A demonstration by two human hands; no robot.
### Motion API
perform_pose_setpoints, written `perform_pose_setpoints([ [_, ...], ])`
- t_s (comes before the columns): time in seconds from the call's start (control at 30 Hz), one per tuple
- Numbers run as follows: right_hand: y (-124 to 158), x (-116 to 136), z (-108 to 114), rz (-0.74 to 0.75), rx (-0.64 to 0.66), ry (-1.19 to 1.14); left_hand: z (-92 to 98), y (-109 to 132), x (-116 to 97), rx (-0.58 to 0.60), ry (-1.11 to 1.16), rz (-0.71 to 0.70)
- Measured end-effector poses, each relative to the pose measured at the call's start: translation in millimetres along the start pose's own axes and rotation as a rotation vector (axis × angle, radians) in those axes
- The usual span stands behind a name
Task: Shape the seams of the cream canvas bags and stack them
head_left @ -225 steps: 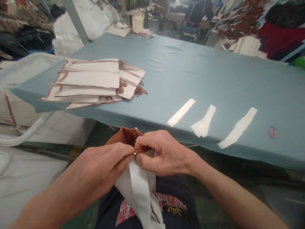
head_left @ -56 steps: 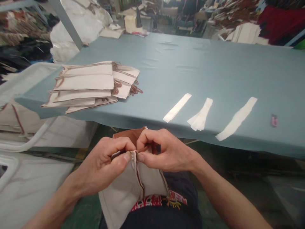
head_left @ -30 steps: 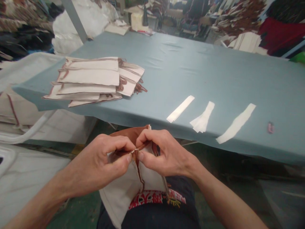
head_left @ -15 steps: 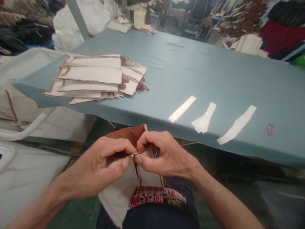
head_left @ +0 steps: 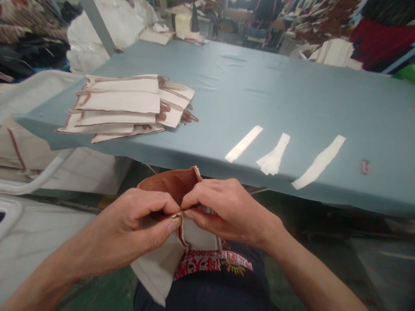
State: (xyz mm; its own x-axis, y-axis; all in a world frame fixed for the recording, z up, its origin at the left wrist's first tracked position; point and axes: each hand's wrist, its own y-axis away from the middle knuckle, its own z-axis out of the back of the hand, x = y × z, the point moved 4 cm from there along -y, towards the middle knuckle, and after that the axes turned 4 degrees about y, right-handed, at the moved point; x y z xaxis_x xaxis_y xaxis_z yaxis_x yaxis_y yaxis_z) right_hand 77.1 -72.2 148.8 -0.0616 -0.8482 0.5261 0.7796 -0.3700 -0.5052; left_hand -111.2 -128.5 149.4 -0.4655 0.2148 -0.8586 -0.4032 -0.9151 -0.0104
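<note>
A cream fabric bag (head_left: 157,268) with a brown inside hangs before my body, its opening facing up. My left hand (head_left: 139,224) pinches the bag's top edge at a seam, thumb on the outer side. Right beside it, my right hand (head_left: 220,209) pinches the same edge, the fingertips of both hands almost touching. On the blue-green table (head_left: 240,99), a stack of cream bags (head_left: 119,101) with brown edging and brown loops lies to the left. Three groups of white strips (head_left: 244,144) rest near the table's front edge.
A small pink object (head_left: 365,166) lies at the table's right. White plastic bins (head_left: 39,242) stand on the left, one holding cream fabric. A metal post (head_left: 99,28) rises by the table's back left. Piles of fabric (head_left: 382,43) fill the background.
The view has shifted slightly. My right hand's fingers have flattened a little over the bag's edge, and its wrist has risen. Both hands still pinch the bag.
</note>
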Motion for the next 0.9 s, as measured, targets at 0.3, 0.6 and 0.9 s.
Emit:
perform_pose_setpoints([
  [0.3,-2.8,1.9,0.8,0.072,-0.102,0.296,-6.8,-8.1,-4.4,-0.1,-0.11,-0.011],
  [0.6,-7.1,-15.8,-13.6,-0.117,-0.03,0.209,0.1,-12.7,-1.9,-0.186,-0.386,-0.079],
  [0.9,-13.1,-27.3,0.8,-0.326,-0.015,-0.043,13.4,-34.6,-5.0,-0.056,-0.343,-0.147],
])
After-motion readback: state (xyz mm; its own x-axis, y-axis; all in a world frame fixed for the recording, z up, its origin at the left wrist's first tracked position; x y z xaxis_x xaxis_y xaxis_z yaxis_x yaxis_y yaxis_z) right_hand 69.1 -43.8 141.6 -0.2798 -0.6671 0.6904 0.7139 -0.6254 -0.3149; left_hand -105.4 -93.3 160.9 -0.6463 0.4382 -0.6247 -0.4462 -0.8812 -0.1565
